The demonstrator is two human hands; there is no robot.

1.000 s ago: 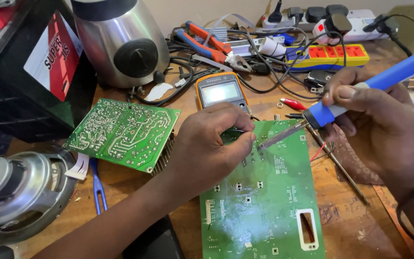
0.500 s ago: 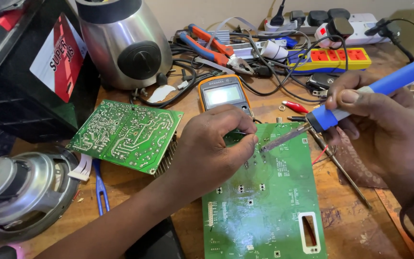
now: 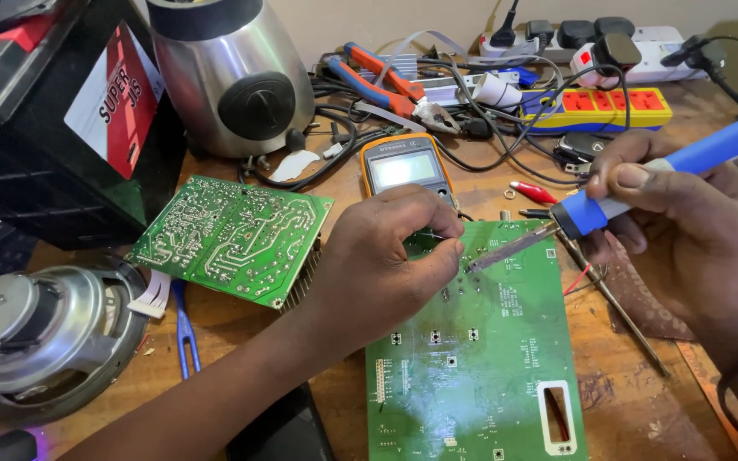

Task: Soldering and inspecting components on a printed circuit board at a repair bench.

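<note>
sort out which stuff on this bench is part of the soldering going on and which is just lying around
In use:
- large green circuit board under both hands
- blue-handled soldering iron in the right hand
- left hand pinching something small at the board

Lying about:
- smaller green circuit board
- orange-cased multimeter
- orange-handled pliers
- round metal speaker
- steel blender base

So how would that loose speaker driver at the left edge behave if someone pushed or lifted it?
The speaker driver shows a big metal magnet, so it is probably heavy for its size. Lying flat on the wooden bench, it would likely slide rather than roll. Its cone is hidden but probably fragile.
</note>
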